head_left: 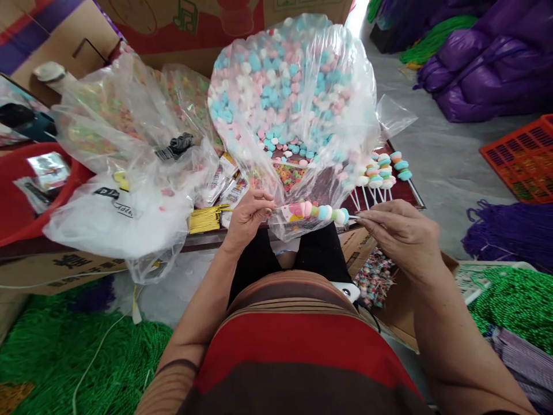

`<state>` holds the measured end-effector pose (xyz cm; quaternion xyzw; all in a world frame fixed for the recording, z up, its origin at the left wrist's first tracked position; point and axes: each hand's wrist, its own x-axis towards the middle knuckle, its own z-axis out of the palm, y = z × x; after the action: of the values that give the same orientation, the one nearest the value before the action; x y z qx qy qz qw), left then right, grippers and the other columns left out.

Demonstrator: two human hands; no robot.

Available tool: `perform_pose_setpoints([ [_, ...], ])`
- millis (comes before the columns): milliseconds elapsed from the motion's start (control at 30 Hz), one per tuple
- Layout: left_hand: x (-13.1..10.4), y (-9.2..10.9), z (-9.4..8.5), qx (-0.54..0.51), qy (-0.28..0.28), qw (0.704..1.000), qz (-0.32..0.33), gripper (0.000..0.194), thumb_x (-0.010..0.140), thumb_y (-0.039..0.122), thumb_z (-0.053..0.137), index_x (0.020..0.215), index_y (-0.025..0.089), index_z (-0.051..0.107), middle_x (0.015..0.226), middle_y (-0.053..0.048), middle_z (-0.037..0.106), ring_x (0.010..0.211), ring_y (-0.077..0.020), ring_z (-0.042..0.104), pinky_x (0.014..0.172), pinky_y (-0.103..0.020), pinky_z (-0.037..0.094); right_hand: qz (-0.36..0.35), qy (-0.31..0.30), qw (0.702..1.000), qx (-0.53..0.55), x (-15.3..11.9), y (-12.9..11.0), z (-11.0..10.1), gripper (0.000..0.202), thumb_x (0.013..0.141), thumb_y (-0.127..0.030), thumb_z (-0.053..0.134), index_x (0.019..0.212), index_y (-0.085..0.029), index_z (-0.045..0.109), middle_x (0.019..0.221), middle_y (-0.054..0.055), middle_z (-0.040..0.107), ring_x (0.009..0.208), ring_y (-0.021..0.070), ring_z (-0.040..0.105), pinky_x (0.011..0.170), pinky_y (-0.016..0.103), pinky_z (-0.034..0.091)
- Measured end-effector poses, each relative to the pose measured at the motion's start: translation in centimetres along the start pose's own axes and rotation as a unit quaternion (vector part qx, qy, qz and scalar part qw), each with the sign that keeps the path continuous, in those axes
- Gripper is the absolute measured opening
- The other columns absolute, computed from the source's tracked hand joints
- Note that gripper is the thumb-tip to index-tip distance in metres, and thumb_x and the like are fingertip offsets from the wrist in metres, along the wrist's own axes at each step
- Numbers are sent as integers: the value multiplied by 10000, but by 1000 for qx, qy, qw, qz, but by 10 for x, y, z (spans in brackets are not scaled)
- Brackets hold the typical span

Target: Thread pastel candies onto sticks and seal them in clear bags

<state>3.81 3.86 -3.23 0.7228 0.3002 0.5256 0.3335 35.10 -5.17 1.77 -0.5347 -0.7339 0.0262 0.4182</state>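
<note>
Between my hands, a candy skewer (328,213) lies level, with pink, white, blue and green pieces threaded in a row. My right hand (395,230) pinches its white stick at the right end. At the other end, my left hand (250,216) has its fingertips closed on the edge of a small clear wrapper (291,212) with a pink and yellow print, which covers the skewer's left part. Just beyond sits a large clear bag (298,92) full of pink, white and blue candies. Several finished-looking skewers (380,173) lie at the table's right edge.
Bags of ring candies (108,104) and a white plastic bag (125,213) lie left on the table. Yellow twist ties (207,219) sit near its front edge. A red basin (12,184) stands far left. An open carton (401,305) with wrapped sweets is below my right hand.
</note>
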Motion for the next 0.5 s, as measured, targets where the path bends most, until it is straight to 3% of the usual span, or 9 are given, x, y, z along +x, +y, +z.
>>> perform_pose_setpoints([
  [200,4,7,3,42,-36,998,8,249,958,433,637,898,247,792,980,-64,711,919,-162,663,839,-320,515,66,-3,998,17,-1,-3,2,67,905,-335,728,870,-313,780,826,17,736,711,174,657,649,331,528],
  [367,7,18,6,94,-68,993,-19,340,966,510,588,884,254,795,960,-74,729,915,-187,661,866,-354,485,59,-91,994,17,-2,5,7,156,907,-415,711,797,-320,769,698,10,705,678,201,627,815,411,534],
  [500,9,22,7,120,-88,989,-8,335,970,511,578,884,265,789,927,-66,734,915,-199,653,922,-383,435,82,-129,987,39,-5,7,11,229,941,-449,646,801,-306,758,732,15,737,722,212,654,838,410,537],
])
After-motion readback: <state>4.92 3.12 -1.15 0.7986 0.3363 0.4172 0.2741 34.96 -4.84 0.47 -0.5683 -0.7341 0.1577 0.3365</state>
